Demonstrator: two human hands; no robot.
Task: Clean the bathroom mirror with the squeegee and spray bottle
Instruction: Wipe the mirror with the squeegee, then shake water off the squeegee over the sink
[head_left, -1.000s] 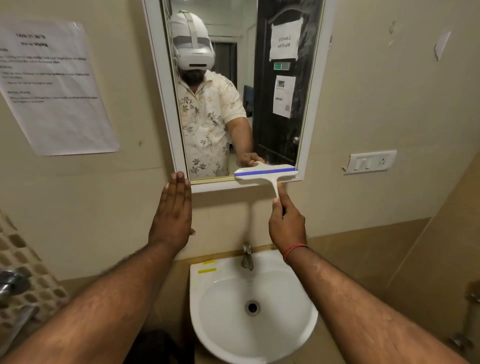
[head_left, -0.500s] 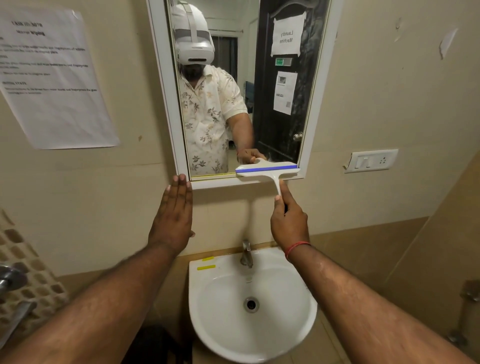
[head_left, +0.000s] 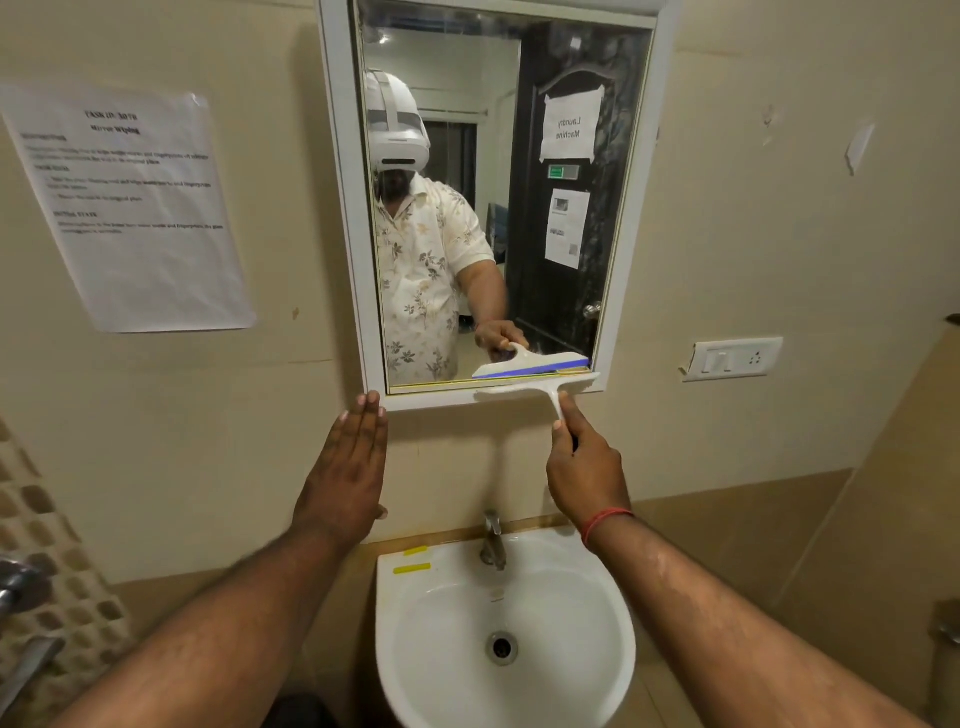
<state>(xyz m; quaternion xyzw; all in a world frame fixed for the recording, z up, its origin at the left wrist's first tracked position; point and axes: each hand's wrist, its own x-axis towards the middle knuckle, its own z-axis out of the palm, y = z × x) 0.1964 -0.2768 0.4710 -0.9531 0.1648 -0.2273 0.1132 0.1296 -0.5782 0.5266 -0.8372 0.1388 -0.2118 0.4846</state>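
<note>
The right hand (head_left: 584, 465) is closed around the white handle of the squeegee (head_left: 537, 387), with the fingers wrapped on the stem and a red thread worn at the wrist. The squeegee is held upright, its crossbar lying level along the bottom right edge of the mirror (head_left: 498, 208), at the seam between the glass and the lower white frame; its blue-edged blade is seen reflected just above it. The left hand (head_left: 348, 467) is held flat and empty, fingers straight and together, its fingertips reaching the lower left corner of the mirror frame; whether the palm is pressed to the wall cannot be told. In the mirror are reflected a person in a floral shirt and white headset, and a dark door with papers taped to it. Below the hands, a white sink (head_left: 415, 649) is fixed to the wall, with a metal tap (head_left: 492, 540) at its back and two yellow tape strips (head_left: 413, 561) on its rim. A printed sheet (head_left: 135, 208) is stuck to the wall left of the mirror, and a switch plate (head_left: 735, 358) is mounted to its right. No spray bottle is visible.
</note>
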